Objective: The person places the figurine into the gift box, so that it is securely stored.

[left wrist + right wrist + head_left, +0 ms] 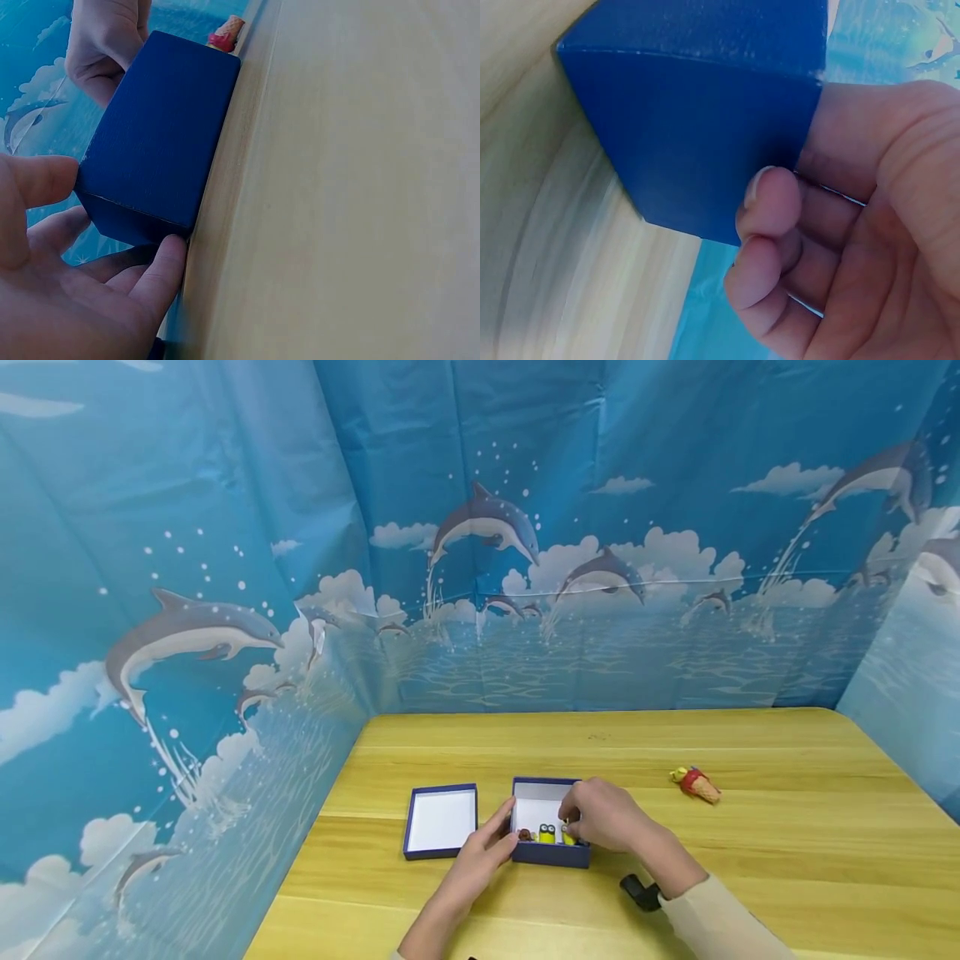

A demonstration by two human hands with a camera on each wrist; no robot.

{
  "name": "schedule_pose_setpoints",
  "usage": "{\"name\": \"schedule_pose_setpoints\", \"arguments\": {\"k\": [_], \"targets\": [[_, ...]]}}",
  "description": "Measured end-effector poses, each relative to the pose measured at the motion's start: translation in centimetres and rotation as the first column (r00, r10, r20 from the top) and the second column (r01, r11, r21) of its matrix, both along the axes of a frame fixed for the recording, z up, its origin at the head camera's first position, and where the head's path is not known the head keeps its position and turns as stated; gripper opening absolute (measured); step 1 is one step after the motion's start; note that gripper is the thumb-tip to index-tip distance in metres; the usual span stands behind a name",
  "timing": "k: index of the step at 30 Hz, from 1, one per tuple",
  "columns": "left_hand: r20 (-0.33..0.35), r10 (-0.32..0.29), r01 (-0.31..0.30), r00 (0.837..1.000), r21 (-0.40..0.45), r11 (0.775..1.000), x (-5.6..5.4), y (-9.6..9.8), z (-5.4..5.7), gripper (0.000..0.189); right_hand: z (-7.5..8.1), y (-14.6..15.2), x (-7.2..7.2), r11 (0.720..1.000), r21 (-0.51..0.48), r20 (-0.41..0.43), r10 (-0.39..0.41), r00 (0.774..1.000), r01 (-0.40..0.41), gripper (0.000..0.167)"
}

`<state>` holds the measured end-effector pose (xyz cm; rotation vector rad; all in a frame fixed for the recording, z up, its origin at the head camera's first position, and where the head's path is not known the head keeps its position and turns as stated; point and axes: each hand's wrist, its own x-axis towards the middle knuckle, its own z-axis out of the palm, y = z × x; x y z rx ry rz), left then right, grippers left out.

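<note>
A blue box with a white inside stands on the table, its top uncovered. Inside, along its front wall, sit a small brown figure and a yellow minion figurine with big goggle eyes. At the box's right end my right hand reaches in and pinches a second yellow minion figurine. The right wrist view has this hand's other fingers curled beside the box's outer end wall, the pinch hidden. With fingers spread, my left hand touches the box's left end, the thumb at its front corner.
To the left of the box lies its blue-rimmed lid, white side up. An ice-cream-cone toy with red and yellow parts lies at the back right. A black object is partly under the right forearm. Dolphin-printed curtains border the table.
</note>
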<state>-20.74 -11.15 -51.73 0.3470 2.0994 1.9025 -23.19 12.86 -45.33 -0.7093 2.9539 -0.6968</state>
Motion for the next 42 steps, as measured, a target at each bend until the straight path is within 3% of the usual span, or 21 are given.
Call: {"name": "schedule_pose_setpoints", "arguments": {"k": [12, 23, 28, 42], "targets": [[0.009, 0.005, -0.004, 1.0, -0.002, 1.0, 0.0, 0.0, -0.1, 0.055, 0.4, 0.2, 0.2, 1.0, 0.025, 0.012, -0.002, 1.0, 0.002, 0.026], [0.019, 0.011, -0.011, 1.0, -0.02, 1.0, -0.1, 0.2, 0.0, 0.053, 0.3, 0.2, 0.4, 0.998, 0.013, 0.033, -0.06, 0.998, 0.059, 0.027], [0.022, 0.014, -0.013, 1.0, -0.021, 1.0, -0.1, 0.2, 0.1, 0.053, 0.4, 0.9, 0.2, 0.996, -0.054, 0.092, -0.069, 0.993, 0.074, 0.019], [0.009, -0.002, 0.002, 1.0, 0.005, 1.0, 0.1, 0.0, 0.0, 0.056, 0.9, 3.5, 0.5, 0.963, -0.258, 0.055, -0.065, 0.996, 0.077, 0.019]]}}
